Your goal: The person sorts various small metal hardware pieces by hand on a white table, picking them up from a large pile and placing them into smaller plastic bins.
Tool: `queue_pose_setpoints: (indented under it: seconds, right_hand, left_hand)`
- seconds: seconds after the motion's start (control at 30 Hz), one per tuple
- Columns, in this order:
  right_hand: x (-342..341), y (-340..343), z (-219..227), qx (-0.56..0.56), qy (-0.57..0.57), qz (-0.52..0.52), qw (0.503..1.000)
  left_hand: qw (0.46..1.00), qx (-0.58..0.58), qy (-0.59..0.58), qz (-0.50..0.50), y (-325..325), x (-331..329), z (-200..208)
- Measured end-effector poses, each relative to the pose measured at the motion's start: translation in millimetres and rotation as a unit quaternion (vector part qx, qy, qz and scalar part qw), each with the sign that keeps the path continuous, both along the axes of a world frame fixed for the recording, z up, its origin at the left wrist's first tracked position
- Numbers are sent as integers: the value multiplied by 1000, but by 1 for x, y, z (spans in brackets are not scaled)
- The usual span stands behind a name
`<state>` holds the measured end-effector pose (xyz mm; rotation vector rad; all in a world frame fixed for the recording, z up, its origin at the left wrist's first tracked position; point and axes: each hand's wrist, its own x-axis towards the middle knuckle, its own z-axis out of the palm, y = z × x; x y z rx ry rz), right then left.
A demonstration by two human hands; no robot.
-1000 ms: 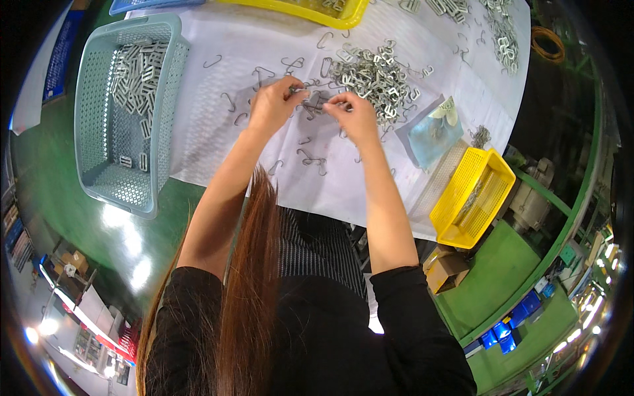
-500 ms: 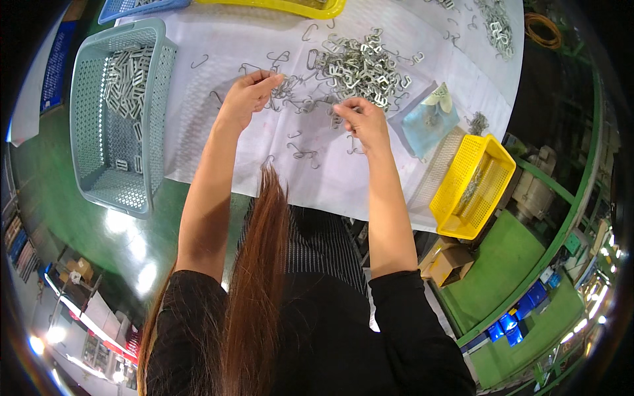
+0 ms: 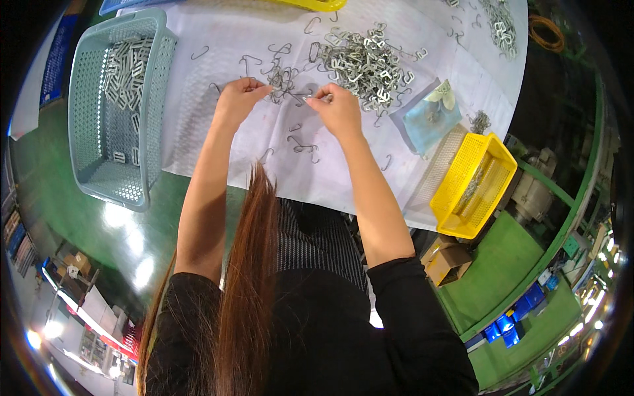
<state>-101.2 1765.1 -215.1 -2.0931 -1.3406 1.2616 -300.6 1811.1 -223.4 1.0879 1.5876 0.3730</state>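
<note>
My left hand (image 3: 239,100) is closed in a pinch at the left edge of a small heap of thin wire hooks (image 3: 282,78); whatever lies between its fingertips is too small to make out. Opposite it, my right hand (image 3: 340,112) pinches the end of a wire hook (image 3: 300,97) that reaches toward that heap. Behind the right hand spreads a bigger pile of silvery metal buckles (image 3: 366,69). Several loose hooks (image 3: 304,146) lie nearer to me on the white table cover (image 3: 264,175).
At the left, a grey-blue basket (image 3: 156,99) contains flat metal buckles. To the right are a light-blue cloth-like pad (image 3: 429,122) and a yellow basket (image 3: 456,221) with small metal pieces. Another metal pile (image 3: 502,33) lies far right.
My right hand has moved left, away from the buckle pile and closer to my left hand. My left hand has shifted slightly left and nearer to me.
</note>
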Motion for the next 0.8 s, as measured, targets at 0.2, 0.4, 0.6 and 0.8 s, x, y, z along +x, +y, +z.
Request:
queue_pose_setpoints:
  seconds: [0.2,0.4,0.6,0.8]
  right_hand:
    - [70,-36,16,-49,552,-165,816]
    - [84,-31,17,-64,469,-182,862]
    - [32,-5,11,19,-72,52,996]
    - [43,-21,-13,145,-169,100,970]
  left_hand:
    - [999,10,33,4,-3,-4,-3]
    - [906,-83,-406,88,4,0,16]
    - [892,105,-430,88,13,25,41]
    - [889,449,82,-33,14,40,78]
